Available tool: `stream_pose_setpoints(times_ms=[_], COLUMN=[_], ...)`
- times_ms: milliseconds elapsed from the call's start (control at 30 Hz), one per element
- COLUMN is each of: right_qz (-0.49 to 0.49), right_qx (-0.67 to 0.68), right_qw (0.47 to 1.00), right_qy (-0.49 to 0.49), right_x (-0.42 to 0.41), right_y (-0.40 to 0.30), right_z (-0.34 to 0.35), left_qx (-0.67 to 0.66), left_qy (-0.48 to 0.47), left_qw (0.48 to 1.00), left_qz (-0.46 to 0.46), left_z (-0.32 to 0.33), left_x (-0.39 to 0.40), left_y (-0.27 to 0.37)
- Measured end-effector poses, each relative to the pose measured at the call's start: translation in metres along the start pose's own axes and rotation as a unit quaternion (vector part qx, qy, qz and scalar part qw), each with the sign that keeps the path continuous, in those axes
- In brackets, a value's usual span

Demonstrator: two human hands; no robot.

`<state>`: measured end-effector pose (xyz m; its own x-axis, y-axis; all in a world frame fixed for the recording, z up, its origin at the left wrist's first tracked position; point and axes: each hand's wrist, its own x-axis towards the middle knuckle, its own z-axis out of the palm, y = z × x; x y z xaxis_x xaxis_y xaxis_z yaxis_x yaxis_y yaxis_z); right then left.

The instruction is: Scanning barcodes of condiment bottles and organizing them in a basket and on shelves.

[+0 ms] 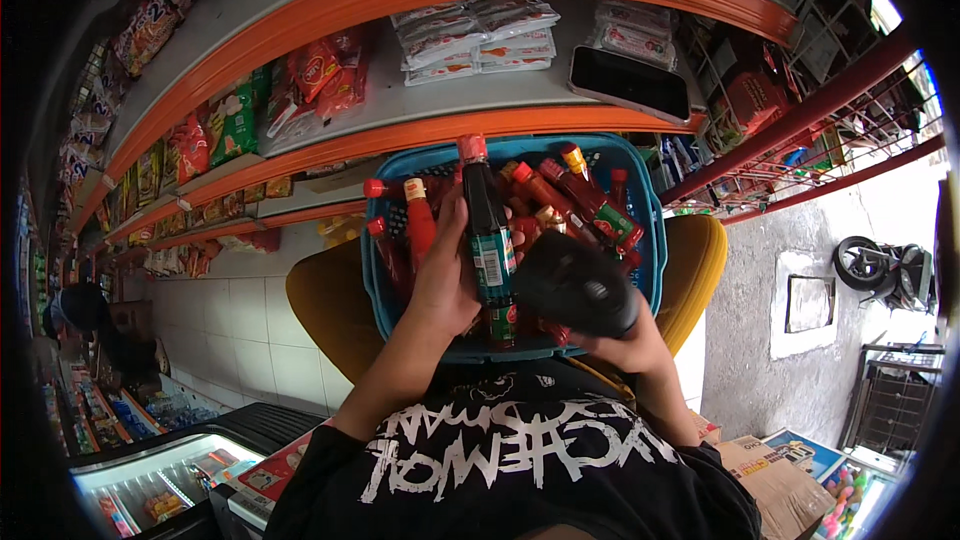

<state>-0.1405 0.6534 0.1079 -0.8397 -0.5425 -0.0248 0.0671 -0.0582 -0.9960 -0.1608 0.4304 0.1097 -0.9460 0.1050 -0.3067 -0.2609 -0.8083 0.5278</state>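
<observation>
My left hand (448, 277) is wrapped around a dark sauce bottle (480, 202) with a red cap and a green label. The cap points away from me, and a barcode on the label faces up. In my right hand (634, 341) is a black handheld barcode scanner (574, 285), its head close to the label. Below both hands a blue plastic basket (651, 240) holds several sauce bottles, among them a red bottle with a cream cap (420, 225) and a red bottle with a green label (611, 219). The scanner and my hands hide part of the basket's contents.
A smartphone (630, 84) lies on the shelf beside stacked white packets (476, 41). Orange shelf edges (450, 125) run just beyond the basket. A red wire rack (810, 112) stands right, a lit display freezer (161, 491) lower left, a cardboard box (772, 484) lower right.
</observation>
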Motion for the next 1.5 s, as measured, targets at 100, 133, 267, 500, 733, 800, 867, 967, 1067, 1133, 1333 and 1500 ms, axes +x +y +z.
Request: stream_pose_setpoints(times_ms=[100,133,267,500,733,800,867,967,1067,1133,1333,1500], right_qz=[-0.034,-0.039,-0.029,-0.001,-0.084,-0.106,-0.099,-0.103,-0.118,-0.122,-0.103,-0.099], right_qx=[-0.094,-0.116,-0.138,0.078,0.130,0.105,0.105,0.130,0.176,0.184,0.174,0.194], right_qw=[0.991,0.986,0.982,0.991,0.968,0.962,0.959,0.948,0.940,0.939,0.943,0.943], right_qy=[-0.090,-0.116,-0.122,0.111,0.200,0.227,0.244,0.273,0.266,0.262,0.263,0.250], right_x=[0.012,0.014,0.016,-0.005,-0.015,-0.016,-0.017,-0.015,-0.018,-0.018,-0.015,-0.017], right_y=[-0.007,-0.008,-0.005,0.025,0.048,0.060,0.060,0.056,0.060,0.060,0.060,0.064], right_z=[0.006,0.007,0.003,-0.013,-0.040,-0.038,-0.037,-0.037,-0.042,-0.044,-0.045,-0.048], left_qx=[0.025,0.041,0.012,0.322,0.547,0.567,0.592,0.646,0.679,0.656,0.624,0.711], left_qy=[0.020,0.031,0.044,-0.034,-0.146,-0.168,-0.185,-0.161,-0.147,-0.148,-0.160,-0.147], left_qw=[0.999,0.997,0.996,0.889,0.662,0.647,0.628,0.595,0.607,0.639,0.684,0.588], left_qz=[0.039,0.052,0.073,0.322,0.490,0.482,0.469,0.450,0.386,0.374,0.341,0.357], left_z=[0.004,0.006,0.008,0.044,0.181,0.201,0.211,0.219,0.229,0.229,0.221,0.213], left_x=[-0.009,-0.011,-0.019,-0.047,0.024,0.067,0.102,0.137,0.142,0.132,0.127,0.167], left_y=[0.007,0.007,0.010,0.057,0.170,0.186,0.196,0.198,0.197,0.188,0.193,0.191])
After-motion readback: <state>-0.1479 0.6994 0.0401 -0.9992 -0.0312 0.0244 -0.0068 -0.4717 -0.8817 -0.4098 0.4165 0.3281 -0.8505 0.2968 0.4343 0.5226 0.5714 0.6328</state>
